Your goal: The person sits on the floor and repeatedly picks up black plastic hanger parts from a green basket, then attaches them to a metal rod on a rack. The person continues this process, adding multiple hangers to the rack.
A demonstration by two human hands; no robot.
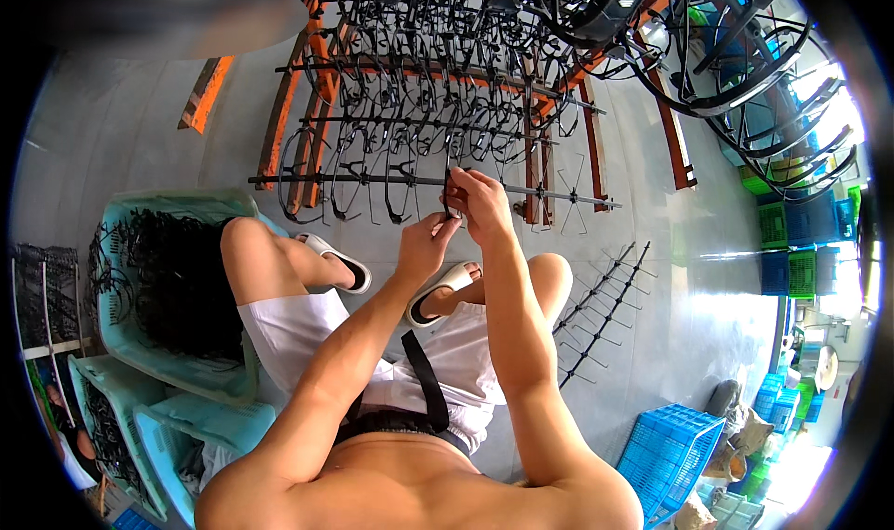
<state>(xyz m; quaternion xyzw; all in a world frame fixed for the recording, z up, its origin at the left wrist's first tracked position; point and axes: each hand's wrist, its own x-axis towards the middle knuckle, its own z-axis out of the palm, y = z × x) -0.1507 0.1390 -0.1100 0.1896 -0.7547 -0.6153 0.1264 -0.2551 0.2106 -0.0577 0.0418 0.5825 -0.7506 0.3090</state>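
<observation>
Between the closed fingers of the right hand (478, 202) and left hand (430, 243), a slim black piece (446, 201) is pinched at a long black rod (270, 179) by an orange rack (274, 139); neighbouring hooked parts (397, 218) are best left unjostled, with light two-handed steadying.

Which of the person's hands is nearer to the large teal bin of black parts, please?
Left. The left hand is to the right of the large teal bin; the right hand is farther right, close to the dark bar.
</observation>
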